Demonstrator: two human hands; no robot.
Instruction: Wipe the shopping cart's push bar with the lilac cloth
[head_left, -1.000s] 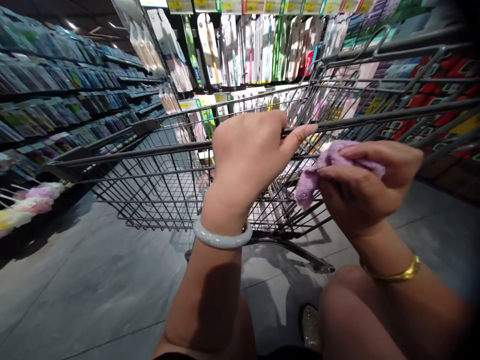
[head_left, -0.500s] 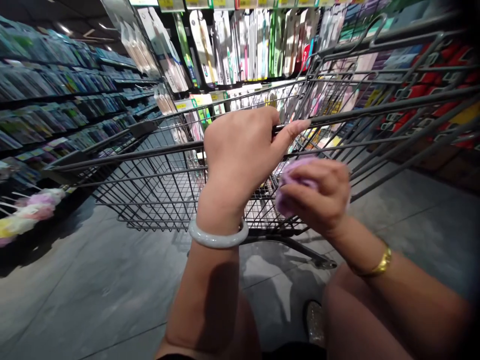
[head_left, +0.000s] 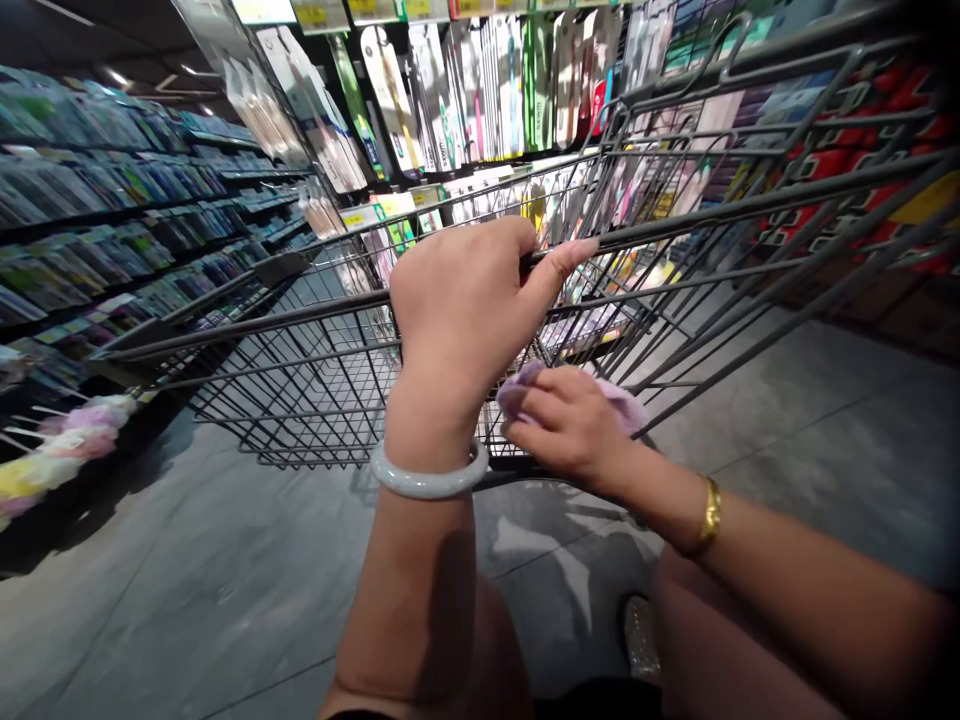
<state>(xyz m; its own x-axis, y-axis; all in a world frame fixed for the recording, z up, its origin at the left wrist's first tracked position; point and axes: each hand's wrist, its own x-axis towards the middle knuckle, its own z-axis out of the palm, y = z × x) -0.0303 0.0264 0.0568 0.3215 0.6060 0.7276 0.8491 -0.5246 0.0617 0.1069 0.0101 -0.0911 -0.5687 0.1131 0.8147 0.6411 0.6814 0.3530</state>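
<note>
My left hand (head_left: 465, 300) grips the cart rim (head_left: 675, 225); my right hand (head_left: 570, 425) pinches the purple cloth (head_left: 619, 400), which should press firmly along the low near wires.

Matt dark metal wire cart (head_left: 315, 370), fuzzy lilac cloth (head_left: 622, 402) — smooth, glossy pale bangle (head_left: 427, 482)

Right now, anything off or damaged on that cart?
Nothing stands out. The cart shows no bent wires or spills. The left hand grips its top rail; the right hand presses a purple cloth against the lower wires. The tilted look is likely only the head camera's angle.
</note>
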